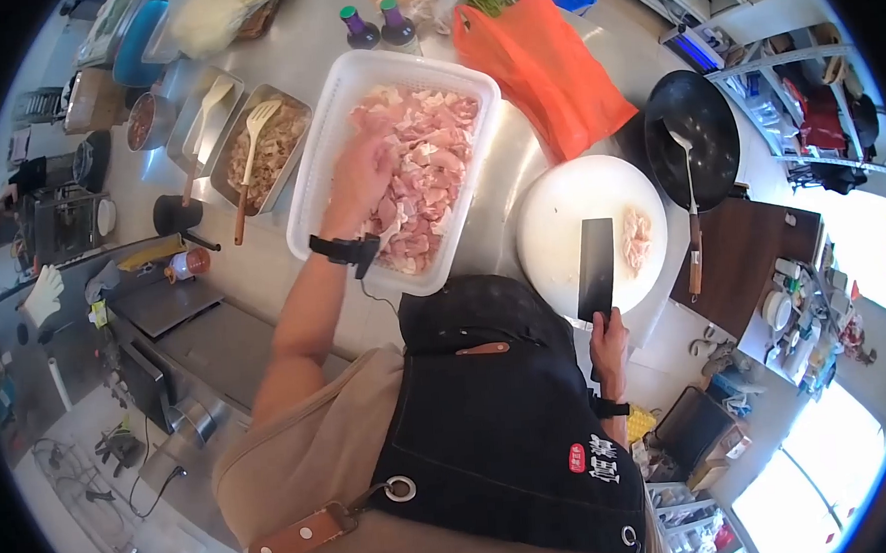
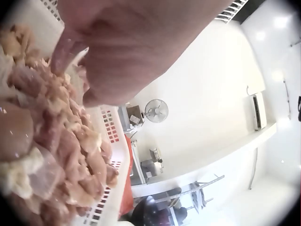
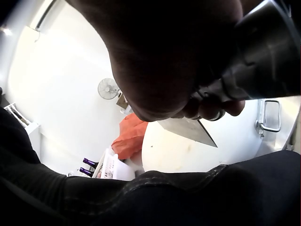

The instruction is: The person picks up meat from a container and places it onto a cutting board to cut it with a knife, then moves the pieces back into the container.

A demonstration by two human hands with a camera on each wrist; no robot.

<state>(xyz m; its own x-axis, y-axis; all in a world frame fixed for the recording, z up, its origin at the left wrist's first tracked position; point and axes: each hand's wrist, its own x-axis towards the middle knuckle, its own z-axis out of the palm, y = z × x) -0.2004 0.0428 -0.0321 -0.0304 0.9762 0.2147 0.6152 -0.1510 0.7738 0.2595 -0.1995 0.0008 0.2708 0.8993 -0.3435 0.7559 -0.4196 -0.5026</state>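
A white perforated basket [image 1: 303,199] holds a heap of raw chicken pieces [image 1: 438,182]. Over its left part reaches my left hand [image 1: 363,176], fingers pointing down at the meat. In the left wrist view, the fingers [image 2: 63,56] of this hand stand apart, tips right at the chicken, and the basket wall shows through the gap. My right hand [image 1: 610,348] grips a cleaver [image 1: 596,268] by its handle. The broad blade overlaps a round white cutting board [image 1: 550,211], and to its right lies a piece of chicken [image 1: 636,238]. In the right wrist view the blade's corner shows below curled fingers.
Left of the basket stand a metal tray of meat [image 1: 281,145] with a slotted spatula [image 1: 255,136] and another tray with a spoon. An orange plastic bag [image 1: 542,71] and two bottles [image 1: 397,29] sit behind. A black wok [image 1: 696,133] with a ladle stands right of the board.
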